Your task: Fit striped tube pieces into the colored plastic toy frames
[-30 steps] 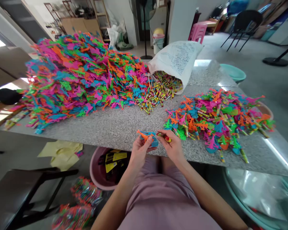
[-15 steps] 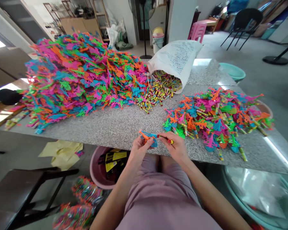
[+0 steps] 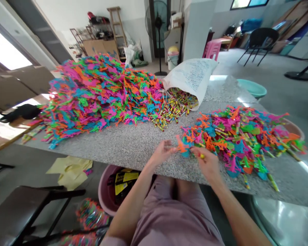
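Observation:
My right hand is closed on a small toy with orange and blue plastic pieces. A little yellow-tipped tube pokes out of its fingers. My left hand is just left of the toy, fingers spread and the thumb tip close to the orange part; whether they touch is unclear. Right of my hands lies a pile of assembled toys, colored plastic pieces on printed tubes. A large heap of loose plastic pieces covers the left of the table. Printed tubes spill from a white sack.
The speckled stone table runs across in front of me. Below it stands a pink basin with black and yellow packets. A dark chair and filled clear bags are at the lower left. Behind the table stands a fan.
Both hands have shifted right toward the assembled pile with the toy. My left fingers, pinching the orange and blue pieces before, have spread apart. The camera view has tilted up.

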{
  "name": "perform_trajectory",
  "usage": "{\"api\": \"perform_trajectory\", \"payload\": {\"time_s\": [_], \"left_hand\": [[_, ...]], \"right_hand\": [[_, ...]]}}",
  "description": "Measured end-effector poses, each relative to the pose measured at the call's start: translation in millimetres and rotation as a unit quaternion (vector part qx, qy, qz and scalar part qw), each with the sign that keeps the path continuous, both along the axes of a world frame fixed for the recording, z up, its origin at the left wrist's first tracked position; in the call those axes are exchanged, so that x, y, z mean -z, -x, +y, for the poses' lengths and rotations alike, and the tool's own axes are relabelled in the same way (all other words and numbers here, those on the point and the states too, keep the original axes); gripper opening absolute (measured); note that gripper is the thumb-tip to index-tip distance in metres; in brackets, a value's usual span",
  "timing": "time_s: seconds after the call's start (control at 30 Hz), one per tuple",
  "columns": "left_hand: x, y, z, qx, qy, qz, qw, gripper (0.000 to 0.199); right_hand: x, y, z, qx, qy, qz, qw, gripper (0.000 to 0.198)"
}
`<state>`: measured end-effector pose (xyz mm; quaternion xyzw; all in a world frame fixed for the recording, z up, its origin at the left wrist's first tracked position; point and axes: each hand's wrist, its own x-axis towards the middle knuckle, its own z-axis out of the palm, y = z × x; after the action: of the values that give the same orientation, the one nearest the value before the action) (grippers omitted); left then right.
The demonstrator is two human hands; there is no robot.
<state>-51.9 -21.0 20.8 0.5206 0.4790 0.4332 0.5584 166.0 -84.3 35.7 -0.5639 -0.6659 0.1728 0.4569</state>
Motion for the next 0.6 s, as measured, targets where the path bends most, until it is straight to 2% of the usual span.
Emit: {"api": "perform_trajectory", "payload": {"time_s": [0.03, 0.07, 0.13, 0.17, 0.23, 0.33, 0.4, 0.47, 0.53, 0.6], "left_hand": [[2.0, 10.3, 25.1, -0.075, -0.033, 0.062, 0.995, 0.057], [2.7, 23.9, 51.1, -0.167, -0.073, 0.134, 0.974, 0.060], [2.0, 57.0, 99.5, -0.313, -0.111, 0.276, 0.902, 0.057], [1.6, 73.6, 119.6, -0.339, -0.110, 0.339, 0.871, 0.057], [3.7, 101.2, 148.3, -0.331, -0.106, 0.412, 0.842, 0.061], [16.4, 121.1, 162.7, -0.249, -0.111, 0.486, 0.830, 0.059], [28.3, 123.5, 157.3, -0.211, -0.125, 0.530, 0.812, 0.051], [38.7, 124.0, 144.2, -0.196, -0.146, 0.544, 0.803, 0.044], [45.6, 127.4, 126.1, -0.175, -0.166, 0.534, 0.810, 0.040], [48.9, 133.8, 105.1, -0.155, -0.186, 0.500, 0.831, 0.032]], "right_hand": [[-0.7, -16.3, 5.0, 0.061, -0.020, -0.039, 0.997, 0.033], [-1.5, -31.8, 9.9, 0.121, -0.035, -0.084, 0.989, 0.037], [-1.3, -52.8, 17.0, 0.203, -0.058, -0.150, 0.966, 0.042], [0.5, -55.5, 18.4, 0.218, -0.067, -0.159, 0.961, 0.043], [8.6, -42.7, 17.5, 0.182, -0.069, -0.119, 0.974, 0.040], [27.1, 7.2, 12.3, 0.040, -0.032, -0.004, 0.999, 0.034], [37.5, 41.2, 10.6, -0.020, -0.003, 0.041, 0.999, 0.031], [43.7, 62.9, 11.5, -0.037, 0.033, 0.075, 0.996, 0.027], [47.7, 70.5, 14.6, -0.038, 0.075, 0.116, 0.990, 0.025], [51.9, 69.1, 18.2, -0.048, 0.104, 0.165, 0.980, 0.026]]}}
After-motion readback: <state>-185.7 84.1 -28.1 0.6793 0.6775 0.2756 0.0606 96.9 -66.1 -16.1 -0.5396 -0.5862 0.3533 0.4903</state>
